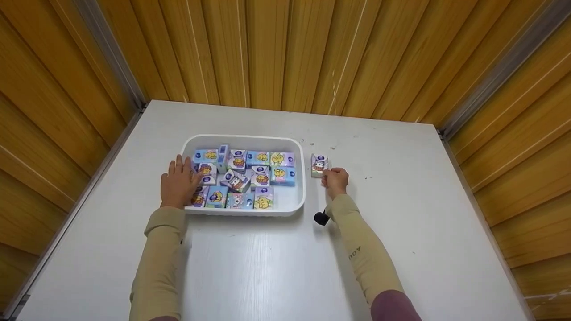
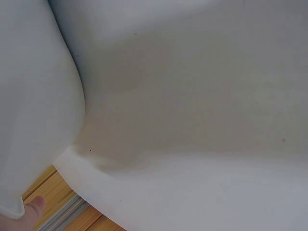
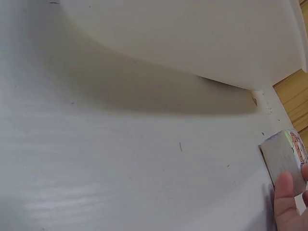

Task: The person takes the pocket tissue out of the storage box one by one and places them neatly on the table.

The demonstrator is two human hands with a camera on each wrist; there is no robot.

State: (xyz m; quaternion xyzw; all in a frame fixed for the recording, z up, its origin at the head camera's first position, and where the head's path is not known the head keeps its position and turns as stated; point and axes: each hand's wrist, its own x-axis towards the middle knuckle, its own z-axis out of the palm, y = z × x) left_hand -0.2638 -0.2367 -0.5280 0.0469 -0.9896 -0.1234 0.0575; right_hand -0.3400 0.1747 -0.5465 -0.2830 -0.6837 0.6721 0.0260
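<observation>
At the tray's right, my right hand (image 1: 337, 182) pinches a small printed box (image 1: 319, 165) by its near right corner. The right wrist view shows the thumb (image 3: 285, 185) against the plain side of that box (image 3: 279, 156). My left hand (image 1: 176, 185) rests over the left rim of the white tray (image 1: 301, 183), fingers stretched out and thumb reaching inside. In the left wrist view one fingertip (image 2: 37, 206) shows beside the rim. Several similar small boxes (image 1: 238, 180) with cartoon prints lie inside the tray, one standing on edge (image 1: 223, 158); the left hand partly hides those at the left.
The white table (image 1: 267, 267) carries the tray. Wood-look panels (image 1: 267, 53) stand behind and at both sides. Small dark specks (image 1: 333, 147) lie behind the held box. A black piece (image 1: 321, 218) sticks out at my right wrist.
</observation>
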